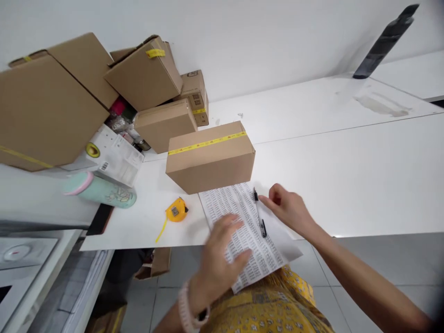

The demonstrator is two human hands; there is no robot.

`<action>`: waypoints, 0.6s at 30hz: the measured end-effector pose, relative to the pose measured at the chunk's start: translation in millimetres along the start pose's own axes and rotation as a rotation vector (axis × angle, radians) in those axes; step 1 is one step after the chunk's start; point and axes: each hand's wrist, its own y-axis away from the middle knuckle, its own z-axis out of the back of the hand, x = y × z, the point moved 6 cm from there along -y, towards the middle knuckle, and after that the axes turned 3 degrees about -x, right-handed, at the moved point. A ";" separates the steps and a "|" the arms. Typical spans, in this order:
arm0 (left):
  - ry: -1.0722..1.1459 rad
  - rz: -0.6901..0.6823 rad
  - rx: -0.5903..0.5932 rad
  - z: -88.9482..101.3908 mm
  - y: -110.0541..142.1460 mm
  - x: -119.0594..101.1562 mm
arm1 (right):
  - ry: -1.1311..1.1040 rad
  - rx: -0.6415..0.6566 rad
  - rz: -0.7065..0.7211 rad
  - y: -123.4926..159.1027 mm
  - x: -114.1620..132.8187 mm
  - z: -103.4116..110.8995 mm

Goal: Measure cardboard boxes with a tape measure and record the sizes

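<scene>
My left hand (222,259), slightly blurred, hovers over the lower left of a printed sheet of paper (239,222), its fingers apart and holding nothing. A pen (263,228) with black ends lies on the sheet's right part. Beside the pen's upper end is my right hand (287,208), thumb stretched toward it and the other fingers curled; nothing shows in its grasp. Whether the thumb touches the pen I cannot tell. A taped cardboard box (211,159) stands at the paper's top edge. Left of the sheet lies a yellow tape measure (176,210), its strip slightly out.
Several cardboard boxes (142,74) are piled at the back left. A mint bottle (104,189) lies near a white box (118,157) on the left. A dark bottle (385,41) stands at the back right. The white table's (347,185) front edge runs below my right wrist.
</scene>
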 end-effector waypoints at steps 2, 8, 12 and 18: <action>-0.099 -0.083 0.214 -45.5 9.2 -0.9 | 0.143 0.114 -0.031 -3.6 1.6 -24.1; -0.289 -0.190 0.471 -102.3 32.8 9.3 | 0.241 0.278 0.032 -6.0 1.6 -45.0; -0.319 -0.178 0.479 -75.9 33.4 21.2 | -0.295 0.400 -0.051 7.9 -10.2 -17.5; -0.316 -0.158 0.531 -64.3 26.2 28.9 | -0.838 0.245 -0.189 28.2 -21.2 15.2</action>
